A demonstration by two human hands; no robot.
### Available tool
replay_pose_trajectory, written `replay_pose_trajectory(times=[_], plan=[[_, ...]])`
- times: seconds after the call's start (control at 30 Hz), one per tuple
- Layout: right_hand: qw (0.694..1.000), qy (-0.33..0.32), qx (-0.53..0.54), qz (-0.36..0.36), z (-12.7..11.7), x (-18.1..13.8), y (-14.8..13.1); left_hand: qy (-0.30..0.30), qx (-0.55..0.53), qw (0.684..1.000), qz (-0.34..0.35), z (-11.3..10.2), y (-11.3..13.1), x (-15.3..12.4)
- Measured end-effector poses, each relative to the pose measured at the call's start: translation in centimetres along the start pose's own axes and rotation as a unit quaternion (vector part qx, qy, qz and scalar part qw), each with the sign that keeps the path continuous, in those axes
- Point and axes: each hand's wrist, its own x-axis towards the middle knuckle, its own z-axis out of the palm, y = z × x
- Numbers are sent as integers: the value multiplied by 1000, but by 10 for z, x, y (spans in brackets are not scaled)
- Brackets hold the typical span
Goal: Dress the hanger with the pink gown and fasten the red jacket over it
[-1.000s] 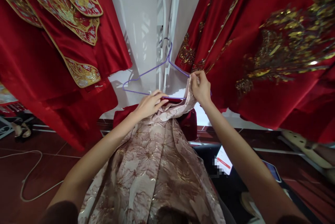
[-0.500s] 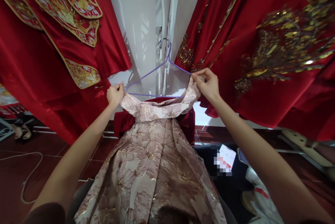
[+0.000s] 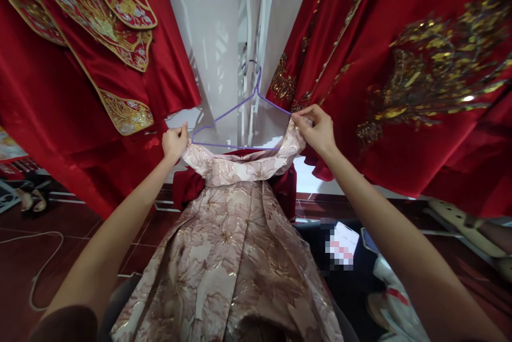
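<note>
A pink and gold brocade garment hangs down in front of me from a purple wire hanger, which is hooked on a white upright behind. My left hand is closed on the garment's left shoulder at the hanger's left end. My right hand pinches the right shoulder against the hanger's right arm. A dark red lining shows behind the neckline.
Red robes with gold embroidery hang close on the left and on the right. A white wall stands behind. On the dark red floor lie a white cord and, at lower right, a white card.
My left hand moved from the middle of the neckline out to the left shoulder and spread the garment along the hanger. Since half a second ago almost nothing has shifted.
</note>
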Motion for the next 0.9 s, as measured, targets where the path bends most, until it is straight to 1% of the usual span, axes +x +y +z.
replay_pose_trajectory(times=[0.07, 0.13, 0.27, 0.37, 0.47, 0.67, 0.9], plan=[[1000, 0, 1, -3, 0, 0, 0, 12, -2, 1000, 20, -2, 3, 2], [1000, -1, 0, -1, 0, -1, 0, 16, 3, 1000, 26, -4, 4, 2], [1000, 1, -4, 6, 0, -1, 1, 4, 15, 1000, 10, -5, -1, 0], [1000, -4, 0, 1, 0, 0, 1, 6, 9, 1000, 3, -4, -4, -1], [1000, -7, 2, 4, 0, 0, 0, 10, -2, 1000, 0, -5, -1, -2], [1000, -9, 3, 6, -2, -1, -3, 0, -11, 1000, -19, -13, 6, -7], [1000, -10, 2, 2, -2, 0, -2, -1, -18, 1000, -11, -20, 7, -10]])
